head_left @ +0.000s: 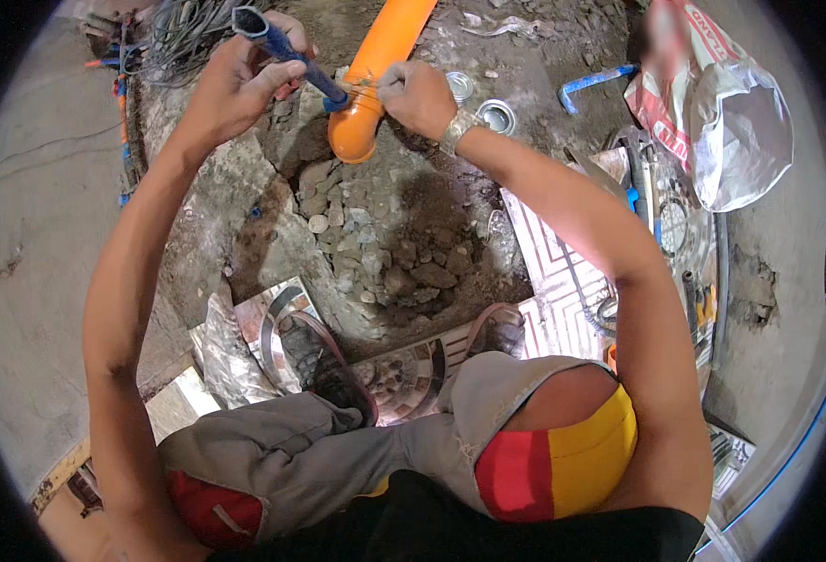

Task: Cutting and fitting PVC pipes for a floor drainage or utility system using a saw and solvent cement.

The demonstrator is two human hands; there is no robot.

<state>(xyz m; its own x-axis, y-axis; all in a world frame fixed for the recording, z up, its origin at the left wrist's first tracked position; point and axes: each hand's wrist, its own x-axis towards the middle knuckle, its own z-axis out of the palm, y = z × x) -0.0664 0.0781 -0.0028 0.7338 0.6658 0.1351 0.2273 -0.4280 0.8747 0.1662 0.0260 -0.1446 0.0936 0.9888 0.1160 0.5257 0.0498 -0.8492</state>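
My left hand (pixel 253 89) grips a blue pipe (pixel 305 70) that slants down to a blue fitting beside an orange pipe elbow (pixel 352 136); the blue pipe's upper end is open and angled. My right hand (pixel 417 101) is closed at the collar of the orange pipe (pixel 385 33), its fingertips pinched on something small that I cannot make out. Under the elbow lies a pit of stones and rubble (pixel 403 267). Two small round open tins (pixel 497 119) sit to the right of my right hand.
Coiled wires (pixel 178 47) and upright pipework (pixel 127 103) lie at upper left. A blue bent pipe (pixel 581 89), white-and-red bags (pixel 731 140) and tools (pixel 647 178) are at right. Patterned tiles (pixel 539 239) surround the pit's near side, by my feet.
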